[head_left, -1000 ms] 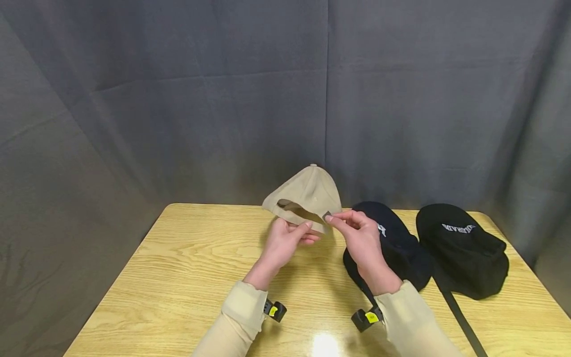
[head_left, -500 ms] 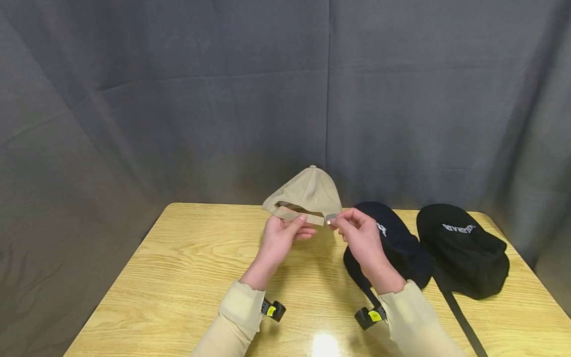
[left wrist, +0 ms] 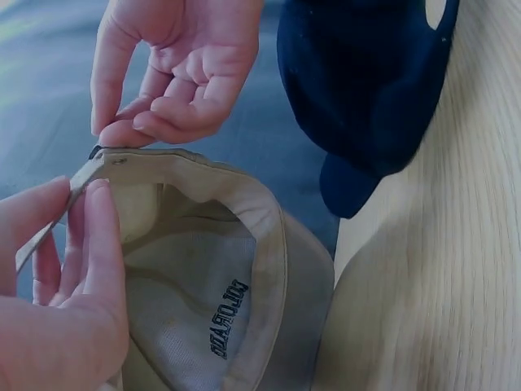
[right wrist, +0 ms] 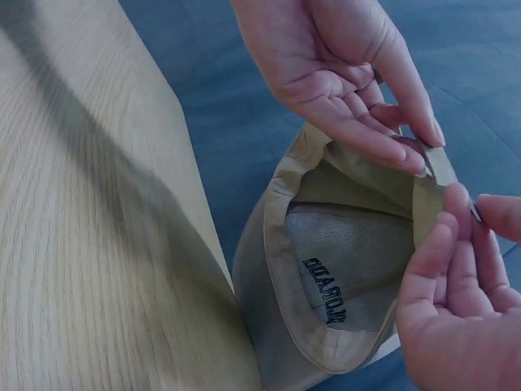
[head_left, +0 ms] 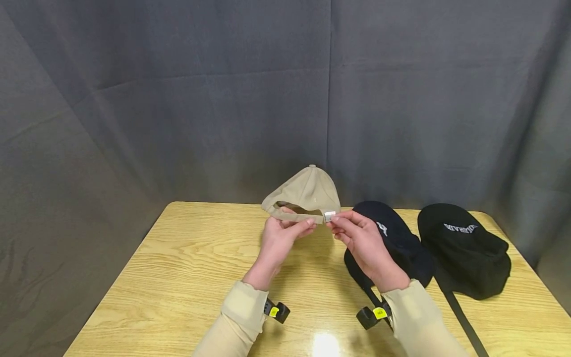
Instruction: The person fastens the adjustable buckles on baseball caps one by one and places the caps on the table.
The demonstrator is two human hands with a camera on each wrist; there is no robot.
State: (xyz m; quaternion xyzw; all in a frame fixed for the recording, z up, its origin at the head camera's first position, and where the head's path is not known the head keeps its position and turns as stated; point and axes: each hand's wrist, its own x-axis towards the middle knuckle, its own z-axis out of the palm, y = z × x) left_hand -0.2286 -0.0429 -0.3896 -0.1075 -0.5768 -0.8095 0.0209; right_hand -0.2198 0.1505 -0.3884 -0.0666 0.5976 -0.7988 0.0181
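A beige baseball cap (head_left: 308, 188) is held up over the table with its rear opening facing me. My left hand (head_left: 280, 240) pinches the cap's back strap (head_left: 308, 218) between thumb and fingers, near the strap's end. Close beside it, my right hand (head_left: 362, 243) pinches the small silver buckle (head_left: 329, 216) at the opening's right side. Strap end and buckle lie nearly in line. Inside the cap, in the right wrist view, dark reversed lettering (right wrist: 324, 292) shows through the lining. Both wrist views look into the cap from underneath.
A navy cap (head_left: 399, 248) and a black cap with white lettering (head_left: 464, 253) lie on the right of the wooden table (head_left: 178, 277). A dark strap (head_left: 464, 322) runs toward the front edge. Grey curtain (head_left: 223, 124) hangs behind.
The back strap has risen and straightened, bringing its end level beside the buckle. My right fingers have turned the buckle, so its silver face shows instead of a dark one.
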